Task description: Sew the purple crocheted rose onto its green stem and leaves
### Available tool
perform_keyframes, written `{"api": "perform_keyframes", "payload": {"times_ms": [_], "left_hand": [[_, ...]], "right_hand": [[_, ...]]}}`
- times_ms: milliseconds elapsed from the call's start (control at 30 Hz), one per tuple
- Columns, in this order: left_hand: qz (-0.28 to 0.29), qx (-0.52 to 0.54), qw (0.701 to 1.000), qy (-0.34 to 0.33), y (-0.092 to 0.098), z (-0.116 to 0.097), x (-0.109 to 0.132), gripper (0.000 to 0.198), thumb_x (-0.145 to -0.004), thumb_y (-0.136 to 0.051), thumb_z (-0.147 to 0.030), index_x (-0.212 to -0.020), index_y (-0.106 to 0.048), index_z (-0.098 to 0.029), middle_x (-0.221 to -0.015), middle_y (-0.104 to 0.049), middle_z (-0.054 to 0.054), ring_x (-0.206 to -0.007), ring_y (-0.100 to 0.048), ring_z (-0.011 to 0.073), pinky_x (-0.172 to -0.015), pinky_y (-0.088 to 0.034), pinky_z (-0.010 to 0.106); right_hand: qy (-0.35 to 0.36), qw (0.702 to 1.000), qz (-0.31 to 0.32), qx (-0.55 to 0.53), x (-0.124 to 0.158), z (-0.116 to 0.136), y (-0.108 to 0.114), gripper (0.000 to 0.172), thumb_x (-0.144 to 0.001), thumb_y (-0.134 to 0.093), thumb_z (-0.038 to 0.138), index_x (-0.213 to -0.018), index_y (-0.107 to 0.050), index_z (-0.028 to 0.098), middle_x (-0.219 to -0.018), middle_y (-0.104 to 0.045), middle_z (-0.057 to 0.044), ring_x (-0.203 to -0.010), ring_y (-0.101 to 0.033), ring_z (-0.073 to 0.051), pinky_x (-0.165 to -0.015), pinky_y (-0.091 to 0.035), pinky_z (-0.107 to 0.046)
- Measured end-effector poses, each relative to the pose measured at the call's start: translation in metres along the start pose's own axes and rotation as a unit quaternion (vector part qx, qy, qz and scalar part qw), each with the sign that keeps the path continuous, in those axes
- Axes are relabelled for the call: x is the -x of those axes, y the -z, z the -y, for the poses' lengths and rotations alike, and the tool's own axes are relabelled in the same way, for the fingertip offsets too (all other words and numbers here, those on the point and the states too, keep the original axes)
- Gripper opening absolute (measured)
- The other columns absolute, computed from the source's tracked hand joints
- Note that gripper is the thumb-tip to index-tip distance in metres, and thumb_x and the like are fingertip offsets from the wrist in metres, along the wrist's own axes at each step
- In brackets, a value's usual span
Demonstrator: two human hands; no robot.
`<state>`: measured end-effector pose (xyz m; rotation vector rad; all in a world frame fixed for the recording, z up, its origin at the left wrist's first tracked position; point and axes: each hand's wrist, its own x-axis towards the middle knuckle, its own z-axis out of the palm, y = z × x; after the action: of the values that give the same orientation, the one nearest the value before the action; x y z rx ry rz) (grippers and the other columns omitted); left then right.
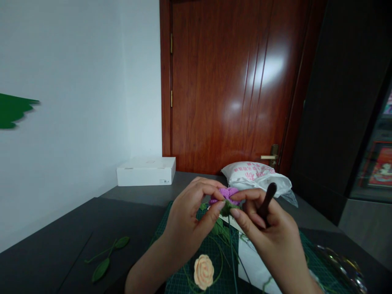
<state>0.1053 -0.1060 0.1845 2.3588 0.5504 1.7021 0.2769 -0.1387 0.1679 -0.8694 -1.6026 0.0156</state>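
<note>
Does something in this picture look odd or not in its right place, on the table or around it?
One thing stands out: a jagged green shape on the white wall. It is blurred and cut off by the picture's left edge, so I cannot tell what it is. It looks odd because it sits alone on the bare wall.

Two hands (191,222) (271,234), one peach rose (203,271)

You have a white box (146,171) on the dark table (52,253) by the wall (76,102), a pink-printed white bag (251,175) before the reddish-brown wooden door (226,81), and a green cutout (14,110) at the left edge.
</note>
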Motion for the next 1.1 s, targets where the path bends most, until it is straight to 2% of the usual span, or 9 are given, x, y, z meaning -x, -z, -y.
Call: {"api": "perform_keyframes", "payload": {"times_ms": [200,467,633,767,933,1100], "left_hand": [[-0.014,-0.025,0.999,-0.042,-0.001,-0.005,-0.002,0.016,-0.083,-0.063,-0.003,-0.091,-0.066,-0.017,-0.099,-0.071,0.005,-0.096,-0.065,0.0179,-0.085,-0.052,0.032],[-0.011,-0.058,0.995,-0.082,-0.001,-0.006,-0.003,0.018,-0.082,-0.070,-0.005,-0.095,-0.068,-0.017,-0.105,-0.075,0.006,-0.101,-0.066,0.0187,-0.091,-0.052,0.034],[-0.020,-0.072,0.993,-0.095,0.000,-0.008,-0.002,0.020,-0.082,-0.071,-0.004,-0.097,-0.070,-0.018,-0.104,-0.075,0.006,-0.101,-0.066,0.0179,-0.090,-0.052,0.031],[-0.038,-0.071,0.991,-0.104,-0.001,-0.010,-0.001,0.020,-0.082,-0.069,-0.002,-0.095,-0.071,-0.017,-0.101,-0.075,0.005,-0.098,-0.066,0.0172,-0.091,-0.051,0.031],[-0.027,-0.034,0.998,-0.045,-0.003,-0.011,0.000,0.019,-0.087,-0.063,-0.005,-0.095,-0.071,-0.020,-0.100,-0.074,0.005,-0.097,-0.066,0.0187,-0.089,-0.052,0.034],[-0.025,-0.014,0.999,0.036,-0.004,-0.014,0.001,0.023,-0.083,-0.060,-0.003,-0.099,-0.065,-0.018,-0.098,-0.069,0.006,-0.093,-0.067,0.0207,-0.083,-0.055,0.036]], "right_hand": [[0.055,0.995,-0.029,0.081,0.004,0.002,-0.001,0.007,-0.086,-0.066,0.021,-0.092,-0.064,0.020,-0.056,-0.035,0.011,-0.041,-0.038,-0.009,-0.041,-0.034,-0.019],[0.065,0.991,-0.060,0.096,0.004,0.003,-0.004,0.003,-0.086,-0.065,0.018,-0.086,-0.066,0.020,-0.054,-0.043,0.009,-0.041,-0.039,-0.008,-0.040,-0.036,-0.017],[0.081,0.984,-0.097,0.122,0.005,0.004,-0.005,0.004,-0.087,-0.065,0.018,-0.089,-0.068,0.019,-0.055,-0.045,0.008,-0.041,-0.040,-0.008,-0.040,-0.036,-0.019],[0.082,0.985,-0.091,0.122,0.006,0.004,-0.004,0.003,-0.086,-0.064,0.018,-0.084,-0.067,0.019,-0.054,-0.045,0.008,-0.039,-0.039,-0.008,-0.037,-0.034,-0.019],[0.044,0.991,-0.059,0.110,0.008,0.002,-0.005,0.004,-0.087,-0.064,0.020,-0.083,-0.062,0.020,-0.053,-0.045,0.009,-0.039,-0.043,-0.009,-0.039,-0.037,-0.018],[0.065,0.990,-0.034,0.121,0.009,-0.005,-0.009,0.003,-0.090,-0.059,0.019,-0.088,-0.060,0.022,-0.056,-0.049,0.007,-0.041,-0.044,-0.010,-0.041,-0.038,-0.020]]}}
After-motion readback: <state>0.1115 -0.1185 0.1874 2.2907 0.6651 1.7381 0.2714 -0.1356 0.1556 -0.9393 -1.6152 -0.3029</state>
